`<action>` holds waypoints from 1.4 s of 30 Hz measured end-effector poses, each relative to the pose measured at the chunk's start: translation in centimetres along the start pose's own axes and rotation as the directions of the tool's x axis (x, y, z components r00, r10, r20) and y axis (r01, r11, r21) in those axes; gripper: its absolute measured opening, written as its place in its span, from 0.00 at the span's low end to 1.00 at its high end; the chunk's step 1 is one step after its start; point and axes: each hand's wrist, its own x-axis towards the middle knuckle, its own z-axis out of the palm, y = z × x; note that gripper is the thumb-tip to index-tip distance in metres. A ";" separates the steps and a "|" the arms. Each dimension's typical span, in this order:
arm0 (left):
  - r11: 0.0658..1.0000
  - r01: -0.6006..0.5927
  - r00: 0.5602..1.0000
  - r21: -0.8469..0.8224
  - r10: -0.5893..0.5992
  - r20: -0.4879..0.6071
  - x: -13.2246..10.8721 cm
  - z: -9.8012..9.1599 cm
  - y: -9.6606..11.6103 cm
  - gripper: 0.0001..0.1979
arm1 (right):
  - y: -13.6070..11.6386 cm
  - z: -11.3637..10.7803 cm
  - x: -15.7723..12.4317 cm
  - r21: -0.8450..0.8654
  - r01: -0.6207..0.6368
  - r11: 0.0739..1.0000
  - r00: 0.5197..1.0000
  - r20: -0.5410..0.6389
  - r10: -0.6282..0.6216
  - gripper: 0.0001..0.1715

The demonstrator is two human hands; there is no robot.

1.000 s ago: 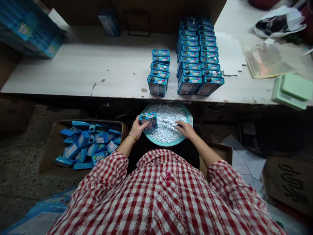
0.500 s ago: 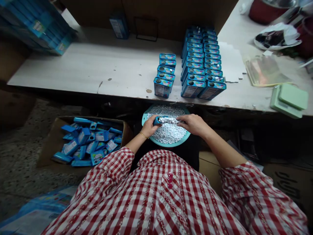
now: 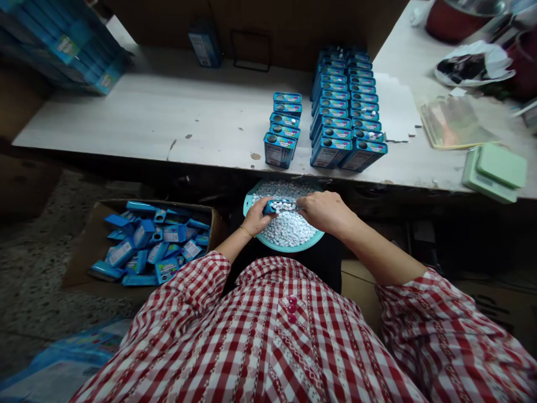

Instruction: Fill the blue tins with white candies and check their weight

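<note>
My left hand (image 3: 257, 217) is closed around one end of a small blue candy box (image 3: 268, 207), held over a turquoise bowl (image 3: 248, 200). White candies (image 3: 289, 229) fill the bowl. More of them lie in a short row from the box towards my right hand (image 3: 322, 210). The fingers of that hand are pinched together at the row's right end. What they grip is mostly hidden; it may be a narrow scoop, but I cannot make it out.
Filled-looking rows of blue boxes (image 3: 331, 151) stand upright on the white table (image 3: 146, 123), with a shorter row (image 3: 280, 150) beside them. A carton (image 3: 79, 252) of loose blue boxes sits at lower left. A green scale (image 3: 497, 170) rests at the right.
My right hand has moved left, nearer the blue candy box, and turned so its back shows more. The visible row of candies is shorter. My left hand has stayed in place.
</note>
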 end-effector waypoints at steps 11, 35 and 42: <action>0.997 -0.037 0.999 -0.070 0.037 -0.010 0.3 0.4 -0.5 0.20 | -0.2 0.2 -0.6 0.007 0.001 1.000 0.999 -0.042 -0.001 0.18; 0.576 0.336 0.905 -0.745 -0.417 0.086 -0.3 2.5 -2.2 0.26 | 0.6 18.5 6.0 0.534 -0.163 0.830 0.979 -0.016 0.203 0.22; 0.917 0.180 0.959 -0.355 -0.244 -0.142 -1.5 -2.7 -3.0 0.24 | 4.1 17.0 2.7 0.701 -0.006 0.713 0.972 -0.164 0.169 0.20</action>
